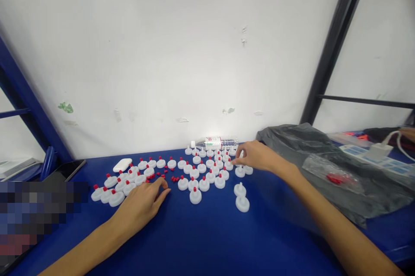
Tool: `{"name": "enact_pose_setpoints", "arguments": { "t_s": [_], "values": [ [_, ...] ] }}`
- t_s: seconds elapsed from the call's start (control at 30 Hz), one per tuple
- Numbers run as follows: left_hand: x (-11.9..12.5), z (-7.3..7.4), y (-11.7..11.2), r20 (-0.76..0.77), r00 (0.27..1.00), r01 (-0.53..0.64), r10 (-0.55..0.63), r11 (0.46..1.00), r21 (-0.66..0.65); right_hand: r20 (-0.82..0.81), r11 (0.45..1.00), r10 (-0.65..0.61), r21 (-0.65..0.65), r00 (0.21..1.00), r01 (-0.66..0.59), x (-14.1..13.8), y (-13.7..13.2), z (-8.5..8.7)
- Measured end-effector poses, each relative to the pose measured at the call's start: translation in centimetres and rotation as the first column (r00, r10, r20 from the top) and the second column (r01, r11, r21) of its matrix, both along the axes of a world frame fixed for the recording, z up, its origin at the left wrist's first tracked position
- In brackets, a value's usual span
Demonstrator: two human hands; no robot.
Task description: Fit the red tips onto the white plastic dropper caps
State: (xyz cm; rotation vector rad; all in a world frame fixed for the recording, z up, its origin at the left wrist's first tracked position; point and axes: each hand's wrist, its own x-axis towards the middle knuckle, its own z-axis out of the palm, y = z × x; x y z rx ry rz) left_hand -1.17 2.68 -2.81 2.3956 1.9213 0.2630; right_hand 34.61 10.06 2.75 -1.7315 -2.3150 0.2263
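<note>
My left hand (147, 198) rests low over the blue table, its thumb and index tips brought together. Loose small red caps (175, 179) lie just beyond those fingers; anything pinched between them is too small to make out. Farther right, my right hand (254, 155) has its fingers closed around a white nozzle lid (241, 158), partly hidden by the fingers. Beside its fingertips stands a red-tipped white lid (228, 164). Many round white lids with red tips (195, 196) spread across the table. Several lids with bare nozzles (242, 203) stand near my right hand.
A clear plastic bottle (212, 143) lies against the white wall. To the left are a white rounded case (122, 165) and a dark phone (66, 170). A grey plastic bag (292, 137) and a clear bag of red caps (333, 174) lie right, near a power strip (385, 160).
</note>
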Motion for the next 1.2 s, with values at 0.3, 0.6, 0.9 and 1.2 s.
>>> {"name": "enact_pose_setpoints", "arguments": {
  "t_s": [0.3, 0.6, 0.9, 1.2],
  "values": [
    [0.5, 1.0, -0.7, 0.155, 0.987, 0.025, -0.037, 0.996, 0.082, -0.099, 0.988, 0.138, 0.087, 0.986, -0.129, -0.3, -0.5, 0.4],
    [1.0, 1.4, -1.4, 0.265, 0.961, 0.041, -0.072, 0.992, 0.123, -0.231, 0.891, 0.332, 0.395, 0.915, -0.223, -3.4, -2.3, -0.3],
    [1.2, 0.9, -2.2, 0.302, 0.877, 0.262, -0.374, 0.899, 0.352, 0.013, 0.623, 0.635, 0.583, 0.772, -0.522, -7.8, -5.3, -1.8],
    [1.1, 0.6, -2.6, 0.104, 0.752, 0.5, -0.651, 0.666, 0.554, 0.135, 0.508, 0.689, 0.61, 0.712, -0.608, -9.7, -6.7, -2.9]
  ]
}}
